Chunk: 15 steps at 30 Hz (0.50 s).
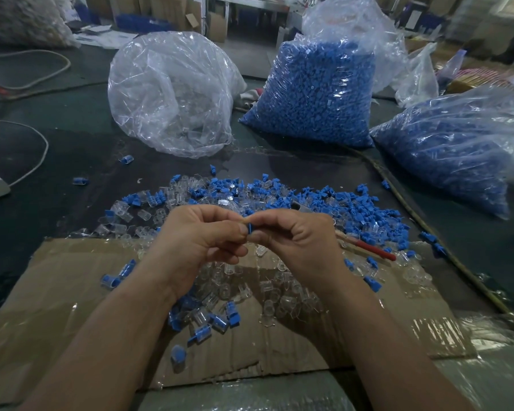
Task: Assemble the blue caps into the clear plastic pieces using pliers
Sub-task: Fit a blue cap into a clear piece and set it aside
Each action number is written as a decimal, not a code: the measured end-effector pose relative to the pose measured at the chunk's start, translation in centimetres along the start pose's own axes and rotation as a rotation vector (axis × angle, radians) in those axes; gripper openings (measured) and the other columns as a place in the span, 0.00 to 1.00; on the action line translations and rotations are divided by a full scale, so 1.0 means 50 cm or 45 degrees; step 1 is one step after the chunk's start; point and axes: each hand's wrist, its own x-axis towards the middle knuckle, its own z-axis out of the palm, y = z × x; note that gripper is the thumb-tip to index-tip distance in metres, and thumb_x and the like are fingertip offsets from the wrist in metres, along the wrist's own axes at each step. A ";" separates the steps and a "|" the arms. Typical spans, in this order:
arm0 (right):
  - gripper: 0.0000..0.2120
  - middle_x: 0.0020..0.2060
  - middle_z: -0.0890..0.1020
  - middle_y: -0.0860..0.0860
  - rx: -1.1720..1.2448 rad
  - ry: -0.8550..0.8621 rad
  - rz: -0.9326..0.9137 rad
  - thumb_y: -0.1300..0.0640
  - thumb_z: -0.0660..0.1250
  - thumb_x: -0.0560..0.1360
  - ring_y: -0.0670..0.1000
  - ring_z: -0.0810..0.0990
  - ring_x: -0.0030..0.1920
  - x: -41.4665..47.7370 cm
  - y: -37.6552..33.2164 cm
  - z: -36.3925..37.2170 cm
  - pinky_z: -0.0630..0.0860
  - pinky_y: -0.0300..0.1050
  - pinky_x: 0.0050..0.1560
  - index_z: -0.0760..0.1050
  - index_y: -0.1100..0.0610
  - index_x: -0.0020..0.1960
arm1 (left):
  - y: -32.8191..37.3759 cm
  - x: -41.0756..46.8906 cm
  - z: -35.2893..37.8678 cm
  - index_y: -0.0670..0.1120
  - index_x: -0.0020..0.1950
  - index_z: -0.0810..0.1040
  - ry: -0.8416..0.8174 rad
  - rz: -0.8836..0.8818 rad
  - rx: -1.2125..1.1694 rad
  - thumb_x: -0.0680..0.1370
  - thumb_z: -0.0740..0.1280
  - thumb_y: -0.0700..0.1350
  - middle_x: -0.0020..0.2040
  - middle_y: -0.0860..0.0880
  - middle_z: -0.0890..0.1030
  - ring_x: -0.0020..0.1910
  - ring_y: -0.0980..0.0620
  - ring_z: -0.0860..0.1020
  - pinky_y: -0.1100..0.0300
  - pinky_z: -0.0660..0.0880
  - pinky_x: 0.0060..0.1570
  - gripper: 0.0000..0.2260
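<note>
My left hand [204, 235] and my right hand [291, 235] meet fingertip to fingertip above the pile, and between them sits a small blue cap [250, 227], pinched from both sides. Any clear piece in the fingers is hidden. Loose blue caps [365, 209] and clear plastic pieces [178, 188] lie mixed on the dark table beyond my hands. Assembled pieces [211, 321] lie on the cardboard sheet [72, 292] under my wrists. The pliers' red handle [374, 250] lies to the right of my right hand, its metal jaw [297, 206] just past my knuckles.
A clear bag of clear pieces [172, 93] stands behind the pile. A full bag of blue caps [318, 96] stands at centre right, and another bag of caps [457, 143] lies at the right. White cables [39, 149] run across the left; a rope [422, 223] crosses the right.
</note>
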 end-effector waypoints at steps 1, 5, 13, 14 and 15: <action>0.14 0.41 0.80 0.42 0.014 0.004 0.009 0.63 0.71 0.67 0.35 0.80 0.42 0.000 0.001 0.001 0.75 0.29 0.45 0.79 0.59 0.53 | 0.000 0.000 0.000 0.39 0.35 0.79 0.001 0.002 -0.006 0.58 0.70 0.39 0.28 0.44 0.80 0.24 0.51 0.78 0.65 0.75 0.24 0.08; 0.20 0.43 0.79 0.39 0.069 -0.016 0.071 0.63 0.72 0.67 0.35 0.80 0.44 0.001 0.002 0.000 0.75 0.29 0.47 0.74 0.55 0.57 | 0.001 -0.001 0.000 0.39 0.35 0.78 0.001 0.000 -0.008 0.58 0.70 0.39 0.28 0.44 0.80 0.24 0.51 0.78 0.65 0.75 0.24 0.07; 0.16 0.41 0.82 0.44 0.115 -0.015 0.012 0.64 0.71 0.67 0.39 0.81 0.43 0.001 -0.006 -0.003 0.76 0.31 0.45 0.77 0.57 0.54 | 0.002 0.000 -0.001 0.38 0.37 0.79 -0.008 -0.013 0.004 0.58 0.70 0.39 0.29 0.43 0.81 0.25 0.51 0.79 0.64 0.75 0.24 0.10; 0.16 0.41 0.81 0.43 0.116 -0.012 0.009 0.64 0.71 0.67 0.39 0.81 0.43 0.000 -0.006 -0.003 0.76 0.31 0.44 0.77 0.57 0.54 | 0.001 0.000 -0.001 0.38 0.37 0.79 -0.011 -0.013 0.004 0.58 0.70 0.39 0.29 0.43 0.81 0.25 0.51 0.79 0.64 0.75 0.24 0.09; 0.16 0.41 0.81 0.43 0.111 -0.013 0.011 0.63 0.71 0.67 0.38 0.81 0.43 0.000 -0.007 -0.003 0.76 0.31 0.44 0.77 0.57 0.54 | 0.001 0.000 -0.002 0.39 0.36 0.79 -0.013 -0.014 0.004 0.58 0.70 0.39 0.29 0.43 0.81 0.25 0.51 0.79 0.64 0.75 0.24 0.09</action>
